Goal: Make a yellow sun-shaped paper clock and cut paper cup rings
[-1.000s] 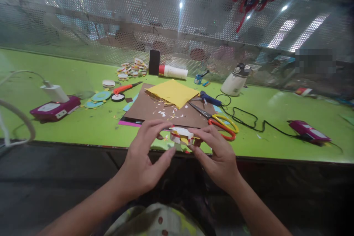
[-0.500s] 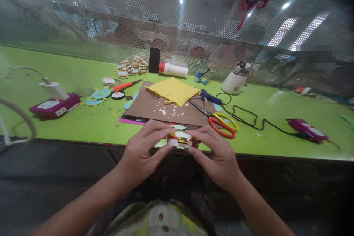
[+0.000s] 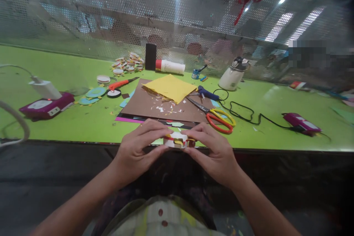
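The left grip (image 3: 134,151) was closed in a pinch, thumb low and fingers high, on the left end of the small white disc (image 3: 174,143); the right grip (image 3: 217,151) pinched its right end in the same way. Holding it well seemed to call for light, matched pressure from both sides: the layered rim looked thin and likely to crush. Fingertips were best set at the ends, leaving the near side, with its red band and yellow bit, in plain sight, and the disc was best held level.

The disc lay directly between the two grips, touched by both, just below the centre of the frame. It showed against the near edge of the desk (image 3: 91,127); whether it hung over the top or just short of it could not be told.

Just beyond it, brown card (image 3: 143,107) bore yellow paper (image 3: 170,86) and paper scraps (image 3: 161,109), with scissors (image 3: 209,111) at its right side. Farther out, the blue glue gun (image 3: 208,93) lay right of centre, blue rings (image 3: 95,92) lay left of centre, and a pile of similar pieces (image 3: 128,63) stood in the upper left.
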A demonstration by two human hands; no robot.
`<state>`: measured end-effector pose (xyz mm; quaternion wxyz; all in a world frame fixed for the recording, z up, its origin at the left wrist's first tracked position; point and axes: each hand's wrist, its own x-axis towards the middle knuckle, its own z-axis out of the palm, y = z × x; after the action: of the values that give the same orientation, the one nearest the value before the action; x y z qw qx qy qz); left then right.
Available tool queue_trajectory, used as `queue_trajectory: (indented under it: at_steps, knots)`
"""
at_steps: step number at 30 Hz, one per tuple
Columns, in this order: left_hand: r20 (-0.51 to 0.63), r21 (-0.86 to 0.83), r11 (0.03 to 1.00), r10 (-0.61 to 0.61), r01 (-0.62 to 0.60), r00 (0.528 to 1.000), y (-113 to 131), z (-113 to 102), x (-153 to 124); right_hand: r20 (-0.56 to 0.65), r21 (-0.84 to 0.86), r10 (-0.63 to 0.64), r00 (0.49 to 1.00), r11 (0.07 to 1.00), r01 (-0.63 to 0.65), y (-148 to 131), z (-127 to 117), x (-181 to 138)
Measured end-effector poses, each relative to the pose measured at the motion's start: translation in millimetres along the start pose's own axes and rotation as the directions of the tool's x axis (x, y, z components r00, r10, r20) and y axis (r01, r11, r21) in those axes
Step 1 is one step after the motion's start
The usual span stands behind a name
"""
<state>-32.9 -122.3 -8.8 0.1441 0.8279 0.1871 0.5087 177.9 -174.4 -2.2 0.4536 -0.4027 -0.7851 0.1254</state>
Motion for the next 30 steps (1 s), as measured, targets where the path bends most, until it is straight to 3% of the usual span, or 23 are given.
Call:
queue_trajectory:
  at_steps: [3, 12, 18, 24, 30]
  knots:
    - [0.021, -0.009, 1.0, 0.005, -0.004, 1.0, -4.1, -2.6, 0.0, 0.006, 0.005, -0.013, 1.0, 1.0, 0.013, 0.5, 0.9, 0.5]
    - [0.076, -0.111, 0.981, -0.15, 0.158, 0.986, -9.3, -1.7, -6.2, 0.008, -0.022, -0.015, 1.0, 1.0, 0.015, 0.5, -0.3, 2.1]
    - [0.096, -0.172, 0.97, -0.159, 0.174, 0.983, -8.1, -1.3, -5.3, 0.036, -0.026, 0.002, 0.999, 1.0, -0.001, 0.3, -2.7, 4.0]
    - [0.135, -0.268, 0.905, -0.304, 0.33, 0.943, -9.2, 0.3, -4.3, 0.045, -0.021, 0.007, 0.999, 1.0, -0.006, -0.2, -3.0, 7.1]
    - [0.068, -0.285, 0.926, -0.239, 0.249, 0.969, -12.4, 0.2, -3.7, 0.076, -0.066, 0.086, 0.993, 0.995, -0.081, 1.3, -15.5, 2.7]
